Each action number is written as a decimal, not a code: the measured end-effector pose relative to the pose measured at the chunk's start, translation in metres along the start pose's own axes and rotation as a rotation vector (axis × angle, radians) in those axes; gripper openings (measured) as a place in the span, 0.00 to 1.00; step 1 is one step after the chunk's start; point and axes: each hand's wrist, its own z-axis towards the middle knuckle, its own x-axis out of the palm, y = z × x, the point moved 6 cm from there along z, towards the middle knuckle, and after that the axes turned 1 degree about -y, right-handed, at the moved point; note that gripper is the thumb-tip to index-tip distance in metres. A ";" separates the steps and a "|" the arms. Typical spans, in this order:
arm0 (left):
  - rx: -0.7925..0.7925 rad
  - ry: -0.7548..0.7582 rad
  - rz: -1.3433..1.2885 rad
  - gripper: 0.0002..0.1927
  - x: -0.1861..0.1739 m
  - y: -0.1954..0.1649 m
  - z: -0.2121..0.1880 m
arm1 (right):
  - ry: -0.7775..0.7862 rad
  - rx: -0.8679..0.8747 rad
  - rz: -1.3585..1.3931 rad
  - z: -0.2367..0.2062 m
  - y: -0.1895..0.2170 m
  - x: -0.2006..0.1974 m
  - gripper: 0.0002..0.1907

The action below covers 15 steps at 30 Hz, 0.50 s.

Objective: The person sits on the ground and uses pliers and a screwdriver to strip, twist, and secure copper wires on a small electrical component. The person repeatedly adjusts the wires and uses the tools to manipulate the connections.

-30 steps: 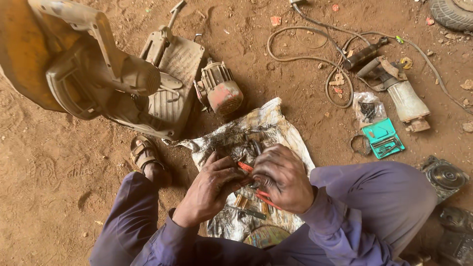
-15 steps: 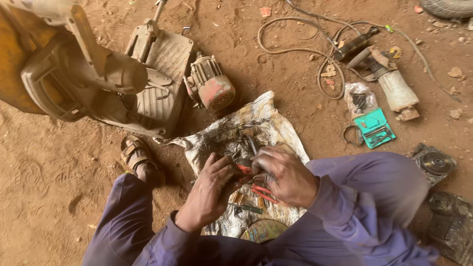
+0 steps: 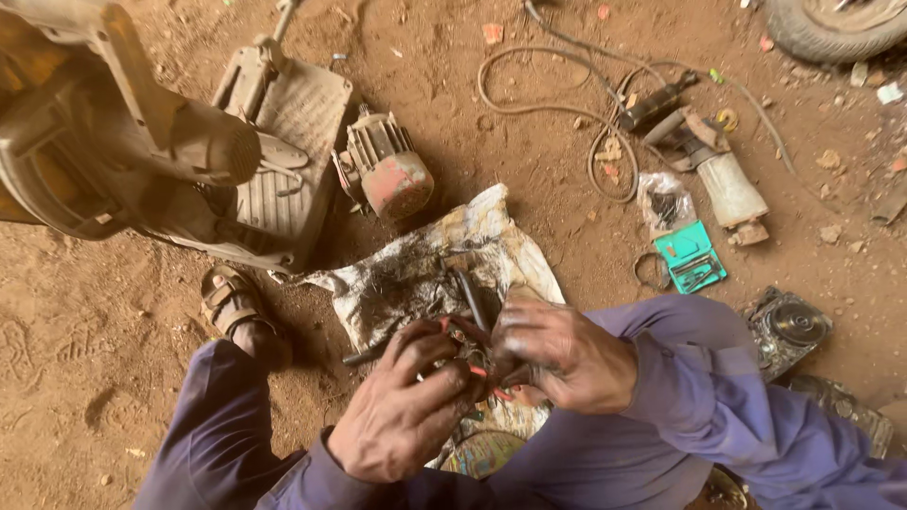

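Observation:
My left hand point(image 3: 402, 411) and my right hand point(image 3: 557, 354) are both greasy and meet over a dirty white sack point(image 3: 425, 269) spread on the dirt. Between them they grip a small dark metal part with red wires point(image 3: 477, 364). The fingers of both hands curl around it, so its shape is mostly hidden. Black tools and small parts point(image 3: 463, 288) lie on the sack just beyond the hands. Purple sleeves cover both my arms.
A small red-ended electric motor point(image 3: 387, 175) sits beyond the sack, beside a grey machine base point(image 3: 283, 142). A cable loop point(image 3: 557, 104), a power tool point(image 3: 727, 184), a teal case point(image 3: 690, 257) and a round metal part point(image 3: 789, 326) lie to the right. My sandalled foot point(image 3: 231, 307) is left.
The view has come closer to my hands. Both hands have stayed together on the wired part above the sack, with the fingers shifting slightly.

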 end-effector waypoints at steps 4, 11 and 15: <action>0.059 0.032 0.038 0.19 -0.003 -0.002 0.004 | -0.105 -0.082 -0.137 -0.007 0.007 -0.001 0.13; 0.150 -0.020 0.220 0.18 0.006 -0.002 0.006 | -0.201 -0.044 0.101 -0.014 0.000 -0.016 0.17; 0.141 -0.025 0.282 0.15 0.009 0.000 0.006 | -0.350 0.124 0.333 -0.020 -0.010 -0.018 0.19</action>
